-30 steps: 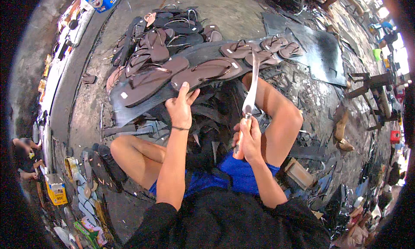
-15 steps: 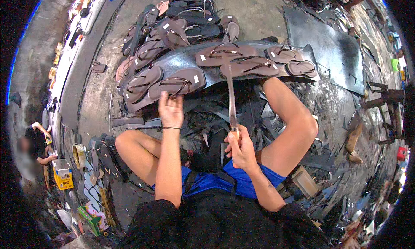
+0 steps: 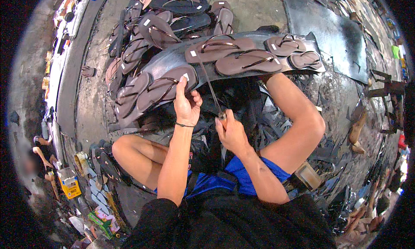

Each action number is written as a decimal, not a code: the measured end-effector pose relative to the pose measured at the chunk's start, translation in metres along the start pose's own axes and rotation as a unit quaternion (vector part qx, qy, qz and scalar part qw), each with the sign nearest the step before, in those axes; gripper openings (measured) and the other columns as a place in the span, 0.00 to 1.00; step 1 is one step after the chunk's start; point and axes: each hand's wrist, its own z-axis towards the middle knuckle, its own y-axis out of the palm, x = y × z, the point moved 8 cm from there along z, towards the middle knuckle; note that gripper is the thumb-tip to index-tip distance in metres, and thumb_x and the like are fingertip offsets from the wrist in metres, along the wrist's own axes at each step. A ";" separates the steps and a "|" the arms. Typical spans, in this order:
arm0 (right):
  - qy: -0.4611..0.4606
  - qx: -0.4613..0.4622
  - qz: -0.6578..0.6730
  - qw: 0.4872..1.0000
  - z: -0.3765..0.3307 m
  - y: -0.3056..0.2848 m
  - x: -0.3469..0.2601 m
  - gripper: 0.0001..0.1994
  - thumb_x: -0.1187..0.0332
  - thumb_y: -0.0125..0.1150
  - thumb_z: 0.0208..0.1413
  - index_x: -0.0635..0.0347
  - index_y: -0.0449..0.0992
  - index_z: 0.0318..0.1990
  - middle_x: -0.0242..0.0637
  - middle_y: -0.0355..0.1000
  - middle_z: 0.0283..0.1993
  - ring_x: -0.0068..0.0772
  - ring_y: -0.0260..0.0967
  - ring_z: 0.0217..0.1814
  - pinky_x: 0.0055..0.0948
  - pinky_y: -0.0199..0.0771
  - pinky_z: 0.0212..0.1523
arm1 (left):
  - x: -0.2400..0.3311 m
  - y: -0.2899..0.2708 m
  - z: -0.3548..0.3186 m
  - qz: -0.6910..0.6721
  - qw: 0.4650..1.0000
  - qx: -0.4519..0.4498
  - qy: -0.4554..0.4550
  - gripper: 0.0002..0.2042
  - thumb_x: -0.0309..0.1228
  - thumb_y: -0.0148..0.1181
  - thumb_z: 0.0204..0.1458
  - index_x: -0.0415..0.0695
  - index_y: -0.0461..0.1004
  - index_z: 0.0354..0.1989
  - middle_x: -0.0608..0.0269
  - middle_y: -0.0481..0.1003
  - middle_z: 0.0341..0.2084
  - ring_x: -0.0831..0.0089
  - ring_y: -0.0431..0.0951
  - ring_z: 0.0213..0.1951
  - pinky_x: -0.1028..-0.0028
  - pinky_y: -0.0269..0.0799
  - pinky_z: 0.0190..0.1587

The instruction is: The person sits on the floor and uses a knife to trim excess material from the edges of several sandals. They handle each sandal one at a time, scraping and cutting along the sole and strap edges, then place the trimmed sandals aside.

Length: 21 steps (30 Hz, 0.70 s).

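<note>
My right hand (image 3: 233, 134) is closed round the wooden handle of a long, narrow-bladed knife (image 3: 209, 84). Its blade points up and to the left, across a dark rubber sheet (image 3: 166, 59), with the tip over a brown flip-flop (image 3: 220, 49). My left hand (image 3: 188, 106) is at the sheet's near edge, thumb stretched against the labelled end of another brown flip-flop (image 3: 162, 91) and fingers loosely bent, apart from the thumb. More brown flip-flops lie on the sheet: one far left (image 3: 132, 95), one right of the blade (image 3: 248, 63), two small ones (image 3: 285, 45) at the right end.
Beyond the sheet is a pile of flip-flops (image 3: 181, 4). A flat dark sheet (image 3: 328, 28) lies at far right. Rubber scraps (image 3: 242, 97) cover the floor between my legs. At left are a yellow container (image 3: 69, 184) and another person's arm (image 3: 41, 156).
The knife has swung left, from nearly upright to slanting, and my right hand has dropped slightly. My left hand has moved right, its thumb now at the flip-flop's labelled end.
</note>
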 end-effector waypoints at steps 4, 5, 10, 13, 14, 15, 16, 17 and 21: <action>-0.009 -0.043 -0.019 0.999 0.037 -0.001 -0.004 0.16 0.62 0.57 0.62 0.64 0.62 0.45 0.58 0.75 0.29 0.65 0.74 0.33 0.56 0.74 0.32 | -0.006 -0.007 0.000 -0.036 0.999 -0.013 -0.016 0.14 0.48 0.59 0.60 0.53 0.72 0.41 0.71 0.68 0.15 0.80 0.68 0.17 0.79 0.63 0.19; -0.017 -0.049 -0.024 0.998 0.045 -0.001 -0.005 0.16 0.61 0.57 0.62 0.64 0.62 0.46 0.57 0.75 0.29 0.64 0.75 0.33 0.56 0.74 0.32 | -0.006 -0.008 0.000 -0.034 0.999 -0.016 -0.015 0.13 0.48 0.58 0.60 0.53 0.72 0.42 0.71 0.68 0.15 0.80 0.68 0.17 0.79 0.63 0.19; -0.046 -0.097 -0.035 0.994 0.078 -0.005 -0.004 0.17 0.63 0.58 0.61 0.71 0.64 0.46 0.57 0.73 0.26 0.62 0.74 0.32 0.49 0.73 0.31 | -0.007 -0.001 0.000 -0.066 0.997 -0.026 -0.018 0.13 0.47 0.54 0.63 0.52 0.71 0.38 0.70 0.68 0.15 0.79 0.66 0.16 0.79 0.62 0.17; -0.051 -0.131 -0.045 0.989 0.092 -0.007 0.001 0.17 0.58 0.57 0.61 0.64 0.66 0.46 0.56 0.77 0.31 0.63 0.75 0.36 0.56 0.76 0.36 | -0.007 -0.005 0.001 -0.070 0.997 -0.037 -0.011 0.13 0.47 0.53 0.64 0.51 0.71 0.36 0.70 0.68 0.14 0.79 0.65 0.15 0.79 0.61 0.16; -0.055 -0.140 -0.051 0.987 0.095 -0.008 -0.002 0.17 0.58 0.57 0.61 0.64 0.66 0.45 0.56 0.77 0.31 0.63 0.76 0.36 0.55 0.76 0.36 | -0.005 -0.005 0.001 -0.072 0.997 -0.032 -0.004 0.13 0.46 0.52 0.64 0.51 0.71 0.35 0.70 0.67 0.13 0.79 0.64 0.15 0.80 0.60 0.15; -0.060 -0.148 -0.058 0.985 0.097 -0.007 -0.004 0.17 0.58 0.57 0.61 0.64 0.67 0.45 0.56 0.77 0.31 0.63 0.76 0.36 0.55 0.76 0.37 | -0.006 -0.007 0.001 -0.076 0.997 -0.025 -0.008 0.13 0.46 0.52 0.64 0.51 0.71 0.35 0.70 0.67 0.13 0.80 0.64 0.14 0.80 0.60 0.15; -0.053 -0.147 -0.062 0.986 0.098 -0.006 -0.004 0.17 0.58 0.58 0.61 0.65 0.68 0.44 0.56 0.77 0.31 0.62 0.76 0.36 0.55 0.76 0.37 | -0.007 -0.008 0.002 -0.080 0.997 -0.018 -0.012 0.13 0.46 0.52 0.64 0.51 0.71 0.35 0.71 0.67 0.13 0.80 0.64 0.14 0.80 0.60 0.15; -0.047 -0.144 -0.064 0.986 0.098 -0.005 -0.005 0.17 0.58 0.58 0.61 0.65 0.69 0.43 0.56 0.77 0.31 0.62 0.76 0.36 0.54 0.77 0.37 | -0.007 -0.010 0.002 -0.083 0.996 -0.012 -0.017 0.13 0.46 0.52 0.64 0.50 0.71 0.35 0.71 0.66 0.13 0.80 0.64 0.14 0.80 0.60 0.14; -0.057 -0.159 -0.079 0.983 0.109 0.002 -0.003 0.16 0.63 0.60 0.59 0.71 0.72 0.40 0.58 0.75 0.30 0.61 0.75 0.34 0.47 0.74 0.35 | -0.008 -0.010 0.001 -0.093 0.995 -0.031 -0.023 0.14 0.46 0.51 0.65 0.50 0.71 0.36 0.71 0.65 0.12 0.80 0.63 0.14 0.80 0.60 0.13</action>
